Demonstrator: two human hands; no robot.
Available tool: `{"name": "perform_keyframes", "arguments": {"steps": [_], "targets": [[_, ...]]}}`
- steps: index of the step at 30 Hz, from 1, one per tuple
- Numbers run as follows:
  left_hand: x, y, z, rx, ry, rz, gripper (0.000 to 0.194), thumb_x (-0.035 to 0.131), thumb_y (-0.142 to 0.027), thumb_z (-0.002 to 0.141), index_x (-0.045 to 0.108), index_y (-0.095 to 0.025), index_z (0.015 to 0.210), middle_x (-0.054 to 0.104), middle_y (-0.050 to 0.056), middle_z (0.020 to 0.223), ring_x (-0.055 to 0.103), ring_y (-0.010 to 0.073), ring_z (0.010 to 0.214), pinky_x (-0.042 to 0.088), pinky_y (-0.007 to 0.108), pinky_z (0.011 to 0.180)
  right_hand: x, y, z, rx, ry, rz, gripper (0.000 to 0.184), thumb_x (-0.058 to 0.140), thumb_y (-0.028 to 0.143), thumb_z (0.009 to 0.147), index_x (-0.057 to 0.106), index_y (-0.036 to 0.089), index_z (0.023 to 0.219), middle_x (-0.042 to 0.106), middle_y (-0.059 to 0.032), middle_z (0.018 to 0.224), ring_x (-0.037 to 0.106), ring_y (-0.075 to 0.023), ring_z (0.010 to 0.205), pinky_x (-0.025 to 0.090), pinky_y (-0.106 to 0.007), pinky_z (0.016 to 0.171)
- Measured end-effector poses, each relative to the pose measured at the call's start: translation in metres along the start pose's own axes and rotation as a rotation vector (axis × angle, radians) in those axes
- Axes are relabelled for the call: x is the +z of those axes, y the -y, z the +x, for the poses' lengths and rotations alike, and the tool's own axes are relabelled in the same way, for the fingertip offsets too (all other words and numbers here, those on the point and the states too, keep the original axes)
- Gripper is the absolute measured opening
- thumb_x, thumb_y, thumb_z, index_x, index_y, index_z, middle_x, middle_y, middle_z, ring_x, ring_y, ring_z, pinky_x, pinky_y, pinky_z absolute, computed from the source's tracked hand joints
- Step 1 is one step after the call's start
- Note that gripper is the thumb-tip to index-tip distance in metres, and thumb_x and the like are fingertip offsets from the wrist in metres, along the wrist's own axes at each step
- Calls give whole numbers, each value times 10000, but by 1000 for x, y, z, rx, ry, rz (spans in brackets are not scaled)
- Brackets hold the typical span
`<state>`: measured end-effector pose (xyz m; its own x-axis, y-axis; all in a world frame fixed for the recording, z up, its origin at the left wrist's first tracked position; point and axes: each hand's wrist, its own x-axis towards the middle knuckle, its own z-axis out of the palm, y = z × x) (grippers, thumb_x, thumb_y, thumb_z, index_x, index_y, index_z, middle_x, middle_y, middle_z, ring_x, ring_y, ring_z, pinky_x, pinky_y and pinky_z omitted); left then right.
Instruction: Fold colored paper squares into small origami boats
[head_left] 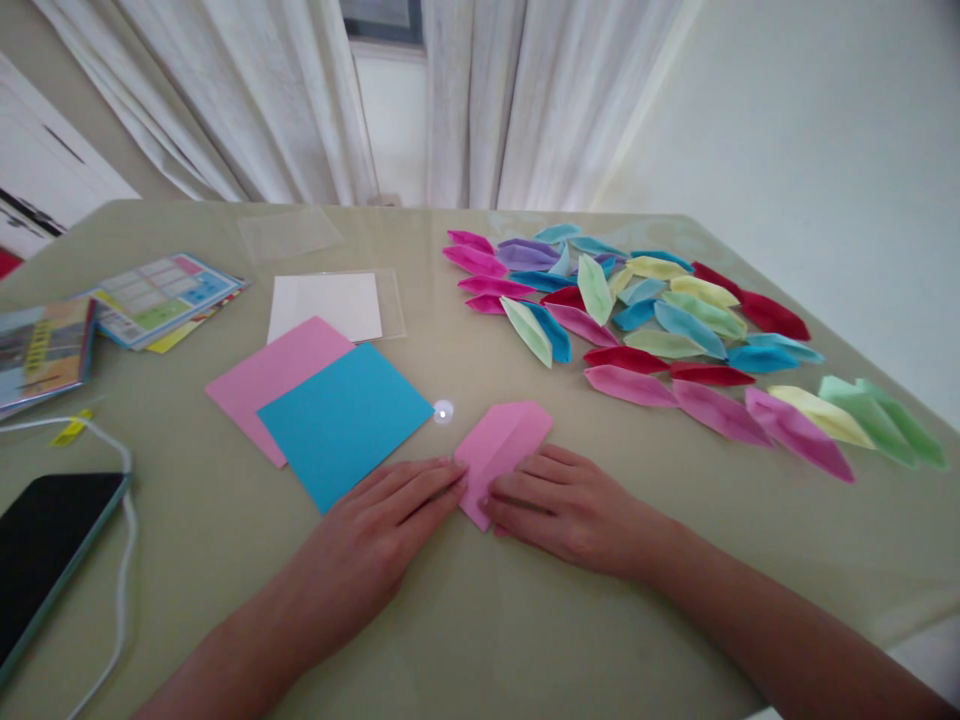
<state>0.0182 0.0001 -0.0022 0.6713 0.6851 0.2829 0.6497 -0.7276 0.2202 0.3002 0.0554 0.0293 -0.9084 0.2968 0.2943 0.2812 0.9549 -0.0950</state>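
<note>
A partly folded sheet of pink origami paper [504, 437] lies on the table in front of me, with a crease down its middle and its far corners folded in. My left hand [386, 525] has its thumb and fingertips closed at the paper's left edge. On the near right side, my right hand [574, 510] grips the same paper with curled fingers, hiding part of that edge. Just left of it lie a flat blue square sheet [345, 420] and, partly under that, a flat pink square sheet [274, 380].
Many folded paper boats [637, 310] in several colours spread over the table's right side. A white sheet in a clear sleeve [326, 305] lies behind the squares. Printed cards [169, 295], a booklet [45, 350], a phone [52, 545] and a white cable [126, 560] sit at left.
</note>
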Motion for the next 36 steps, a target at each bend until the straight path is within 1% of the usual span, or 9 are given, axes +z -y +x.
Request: {"name": "perform_keyframes", "arguments": {"steps": [5,9,14,17,21,23,29,32,36], "targets": [[-5,-2,3,5,-25,12,556,420,39,979,569,-171,1471,632,55,1517,545,221,1385,410,398,1183,-2,1,0,26,-26,31,125,607,189,1069,721,165,1115,761,-62,1003,657,-182,883,491,-341,799],[-9,-4,7,-10,-23,-61,509,448,20,988,620,-206,1411,698,37,1418,604,218,1301,441,396,1138,-1,1,-1,19,-21,23,171,557,168,1087,704,148,1173,765,-78,1010,663,-185,877,510,-339,777],[-12,-2,6,-5,-23,-97,536,452,53,953,643,-222,1371,721,13,1372,610,197,1301,394,394,1191,-2,1,0,-27,-31,37,249,453,167,1124,700,139,1134,786,-75,1021,674,-176,855,525,-324,761],[-12,-1,5,19,18,-85,560,454,61,936,632,-225,1383,700,15,1407,597,196,1331,356,412,1237,-4,2,2,-52,-51,31,267,434,159,1126,700,139,1123,793,-82,1020,677,-173,845,524,-322,743],[-16,-1,5,27,97,-82,508,487,25,948,653,-238,1350,668,49,1425,582,239,1343,421,453,1198,-4,4,1,-59,-75,27,211,496,150,1104,699,133,1157,797,-80,1045,683,-174,861,518,-323,751],[-18,-2,6,37,92,-93,485,499,5,961,662,-253,1337,664,51,1419,591,243,1327,434,460,1190,-2,4,0,-47,-81,36,174,540,154,1088,708,135,1126,796,-75,1071,685,-181,882,510,-327,764],[-21,-6,9,93,16,-99,491,448,18,986,680,-251,1325,702,29,1388,598,195,1352,361,433,1265,4,4,-1,49,-79,189,182,525,171,1095,706,178,1084,781,-61,1088,671,-188,993,490,-337,876],[-19,-5,9,101,20,-81,442,453,-19,1019,672,-224,1344,704,25,1423,612,194,1352,410,413,1243,4,5,1,176,-3,309,182,525,226,1100,702,185,1093,754,-75,1073,656,-196,1031,499,-349,957],[-18,-4,8,97,45,-60,448,441,-33,1033,644,-204,1393,682,29,1465,615,227,1351,501,431,1156,3,6,3,300,32,398,192,529,273,1096,692,179,1057,712,-88,1036,632,-210,977,517,-349,909]]}}
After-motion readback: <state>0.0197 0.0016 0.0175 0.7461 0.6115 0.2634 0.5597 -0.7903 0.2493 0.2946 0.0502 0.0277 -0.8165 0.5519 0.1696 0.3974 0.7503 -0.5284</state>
